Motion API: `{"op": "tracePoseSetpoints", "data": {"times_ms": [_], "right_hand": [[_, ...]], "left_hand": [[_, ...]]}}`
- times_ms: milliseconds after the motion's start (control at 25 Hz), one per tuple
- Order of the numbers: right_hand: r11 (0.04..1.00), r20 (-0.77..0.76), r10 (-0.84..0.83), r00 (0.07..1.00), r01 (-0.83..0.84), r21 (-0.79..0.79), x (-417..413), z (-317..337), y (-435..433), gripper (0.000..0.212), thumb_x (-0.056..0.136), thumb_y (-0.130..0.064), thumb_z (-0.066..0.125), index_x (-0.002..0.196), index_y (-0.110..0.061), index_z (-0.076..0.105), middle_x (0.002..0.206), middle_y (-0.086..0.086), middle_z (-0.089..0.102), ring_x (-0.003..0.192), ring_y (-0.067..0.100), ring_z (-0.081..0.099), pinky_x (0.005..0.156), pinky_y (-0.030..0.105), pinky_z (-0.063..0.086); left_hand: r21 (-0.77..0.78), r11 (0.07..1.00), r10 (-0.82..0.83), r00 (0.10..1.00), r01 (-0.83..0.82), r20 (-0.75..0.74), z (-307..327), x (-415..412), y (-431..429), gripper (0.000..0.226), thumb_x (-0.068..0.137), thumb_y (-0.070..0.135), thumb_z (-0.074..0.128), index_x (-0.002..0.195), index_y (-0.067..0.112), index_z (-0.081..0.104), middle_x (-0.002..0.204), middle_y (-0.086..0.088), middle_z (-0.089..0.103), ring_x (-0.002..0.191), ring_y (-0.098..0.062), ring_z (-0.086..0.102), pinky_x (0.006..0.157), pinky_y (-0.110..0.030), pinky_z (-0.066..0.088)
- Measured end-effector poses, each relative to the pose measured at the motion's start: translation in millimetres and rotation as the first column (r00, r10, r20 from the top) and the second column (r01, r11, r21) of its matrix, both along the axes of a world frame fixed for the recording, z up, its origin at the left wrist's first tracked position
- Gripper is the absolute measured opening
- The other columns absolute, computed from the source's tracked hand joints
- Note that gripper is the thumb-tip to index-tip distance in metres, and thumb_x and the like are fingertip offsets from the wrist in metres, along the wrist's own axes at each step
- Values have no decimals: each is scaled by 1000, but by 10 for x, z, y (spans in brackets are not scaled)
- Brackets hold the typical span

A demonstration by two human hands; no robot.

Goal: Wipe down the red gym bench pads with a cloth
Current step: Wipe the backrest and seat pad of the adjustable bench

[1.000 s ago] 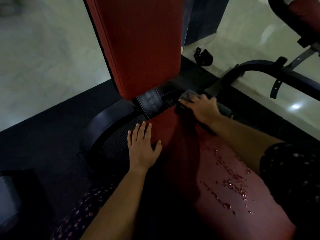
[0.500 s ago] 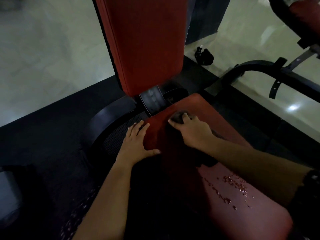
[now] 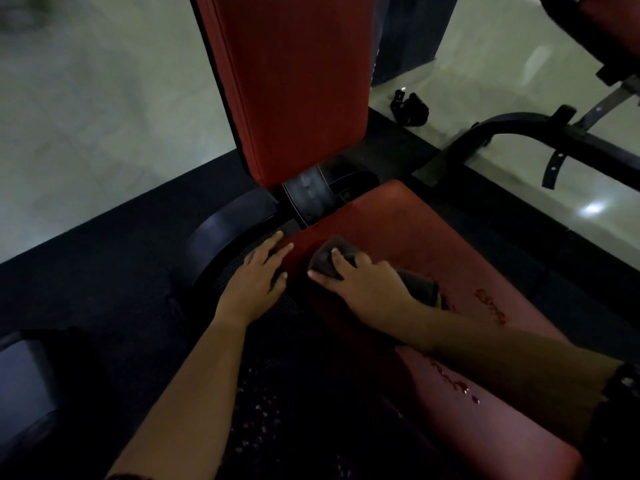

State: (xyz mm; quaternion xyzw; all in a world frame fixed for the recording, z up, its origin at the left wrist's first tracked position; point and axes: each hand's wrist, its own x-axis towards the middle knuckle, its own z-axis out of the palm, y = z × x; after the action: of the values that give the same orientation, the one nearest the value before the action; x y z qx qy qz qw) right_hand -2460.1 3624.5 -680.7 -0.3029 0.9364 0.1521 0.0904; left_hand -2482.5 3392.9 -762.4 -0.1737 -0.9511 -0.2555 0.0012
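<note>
at far left is pale glossy floor [image 3: 86, 116], and below it a dark mat [image 3: 104, 271] that the bench stands on. a curved black frame piece [image 3: 221, 230] arcs beside the bench's left side.

the left hand [image 3: 256, 282] lies flat with its fingers straight and close together. its fingertips and thumb rest on the left edge of the red seat pad [image 3: 433, 237], its palm over the dark mesh just beside it. it holds nothing.

above it the red back pad [image 3: 294, 81] stands steeply upright. its lower end meets a black hinge bracket [image 3: 308, 199] just behind the seat pad's far corner.

the dark grey cloth [image 3: 323, 261] sits bunched on the seat pad's surface near that far left corner. the right hand [image 3: 363, 289] is on top of it, fingers curled over the bunch and thumb against its near side, pressing it to the pad. a tail of the cloth shows behind the wrist. the two hands are close together but not touching.

further right the pad carries wet streaks, and droplets [image 3: 462, 388] near the right forearm. a dark speckled sleeve [image 3: 623, 379] shows at the right edge.

on the pale floor beyond lies a small black strap-like item [image 3: 410, 109]. a black metal frame [image 3: 554, 140] of another machine curves across the upper right.
</note>
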Motion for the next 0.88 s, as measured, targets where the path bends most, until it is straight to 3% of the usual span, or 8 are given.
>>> {"op": "tracePoseSetpoints", "data": {"times_ms": [120, 240, 360, 480, 600, 720, 800, 880], "right_hand": [[997, -47, -65, 997, 66, 33, -232, 75, 220, 64, 101, -23, 38, 148, -53, 7, 158, 6, 18, 117, 35, 43, 80, 42, 47], [990, -80, -138, 987, 140, 19, -174, 51, -67, 57, 101, -25, 38, 150, -44, 17, 156, 11, 21, 119, 39, 43, 80, 45, 46], [996, -28, 43, 999, -41, 77, 279, -12, -313, 52, 101, -24, 38, 151, -33, 23, 158, 17, 14, 120, 44, 41, 79, 46, 47], [975, 9, 184, 983, -183, 125, 391, 73, -43, 56, 102, -23, 35, 152, -36, 13, 159, 13, 7, 118, 41, 39, 75, 44, 45], [990, -44, -21, 999, 27, 137, -25, 105, 451, 56, 102, -24, 34, 150, -45, 13, 156, 5, 18, 115, 35, 43, 73, 40, 44], [956, -141, -259, 956, 274, 105, -372, 135, 739, 56, 102, -28, 37, 149, -47, 14, 148, 4, 30, 114, 35, 45, 74, 41, 45], [969, -88, -212, 973, 221, 110, -299, 98, 635, 58, 101, -28, 37, 150, -46, 11, 150, 7, 27, 114, 36, 44, 73, 40, 44], [992, 56, -47, 997, 40, 123, -76, 84, 542, 61, 102, -28, 35, 150, -48, 4, 156, 8, 16, 117, 36, 42, 72, 39, 42]], "left_hand": [[64, 992, 110, 993, -107, -49, -4, -65, 26, 37, 101, 21, 45, 137, 23, 55, 145, -1, 43, 126, -28, 47, 103, -41, 41], [5, 990, 142, 989, -142, -38, 86, -239, 59, 36, 100, 29, 37, 127, 25, 61, 127, -1, 58, 115, -27, 56, 99, -46, 44], [-52, 994, 94, 992, -99, -82, 174, -286, 184, 55, 95, 45, 24, 135, 24, 55, 134, -1, 55, 124, -26, 51, 112, -48, 31], [-57, 998, 23, 993, -29, -114, 254, -287, 372, 57, 96, 45, 20, 141, 25, 49, 144, 3, 48, 133, -20, 43, 119, -43, 15], [-58, 998, -35, 995, 30, -89, 248, -329, 502, 58, 97, 47, 17, 145, 27, 44, 149, 5, 43, 138, -15, 38, 121, -38, 10], [-140, 982, -131, 991, 125, -34, 207, -301, 627, 51, 99, 40, 26, 149, 30, 36, 151, 8, 38, 141, -13, 33, 121, -38, 5], [-192, 971, -142, 990, 140, 5, 177, -277, 695, 53, 98, 28, 39, 151, 31, 31, 152, 8, 36, 142, -14, 28, 121, -39, 4], [-191, 975, -113, 994, 111, 1, 182, -295, 717, 56, 95, 27, 43, 150, 31, 33, 150, 8, 37, 140, -15, 29, 120, -41, 6]]}}
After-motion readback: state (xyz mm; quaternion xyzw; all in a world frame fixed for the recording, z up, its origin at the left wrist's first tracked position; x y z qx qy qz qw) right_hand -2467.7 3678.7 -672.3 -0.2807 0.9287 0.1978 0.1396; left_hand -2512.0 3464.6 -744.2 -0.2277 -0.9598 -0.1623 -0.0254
